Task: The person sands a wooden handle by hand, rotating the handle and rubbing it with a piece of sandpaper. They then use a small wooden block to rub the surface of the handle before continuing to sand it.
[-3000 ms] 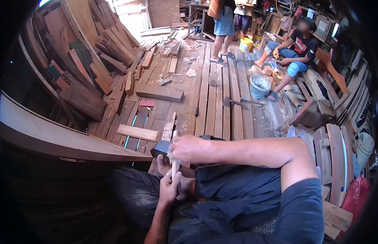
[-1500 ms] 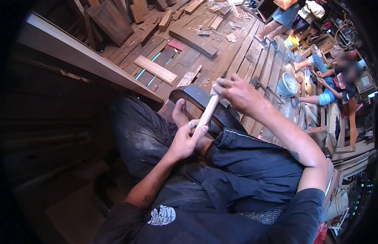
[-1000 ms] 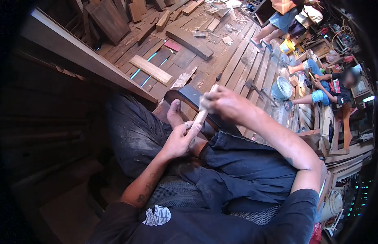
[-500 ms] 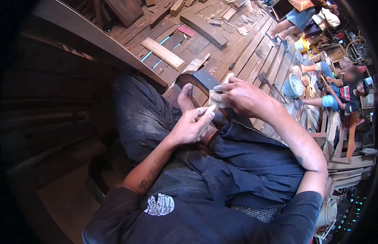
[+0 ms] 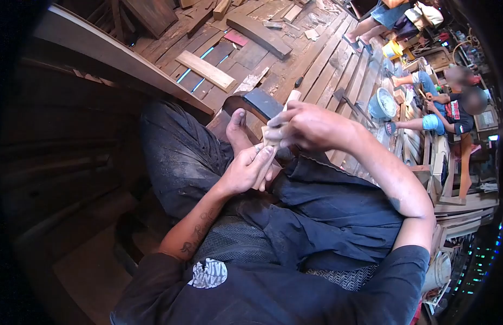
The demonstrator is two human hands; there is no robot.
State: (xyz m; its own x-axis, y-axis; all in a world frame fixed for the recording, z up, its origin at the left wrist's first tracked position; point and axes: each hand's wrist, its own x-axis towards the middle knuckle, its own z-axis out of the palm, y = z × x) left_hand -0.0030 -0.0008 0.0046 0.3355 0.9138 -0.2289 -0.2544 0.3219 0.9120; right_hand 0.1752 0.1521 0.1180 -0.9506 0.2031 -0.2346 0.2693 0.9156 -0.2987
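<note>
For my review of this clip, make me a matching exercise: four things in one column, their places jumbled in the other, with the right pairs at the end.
Things
1. left hand
2. right hand
3. yellow bucket
4. pinkish-red flat piece

Places
A. beside a standing person's feet
B. on the wooden stick, at its part higher in the picture
C. on the floorboards, near a thick plank
D. closed around the stick's part lower in the picture

Right pairs: 1-D, 2-B, 3-A, 4-C

Woodworking workshop: timber offcuts [image 5: 259, 36] across plank floor [image 5: 323, 69]
</note>
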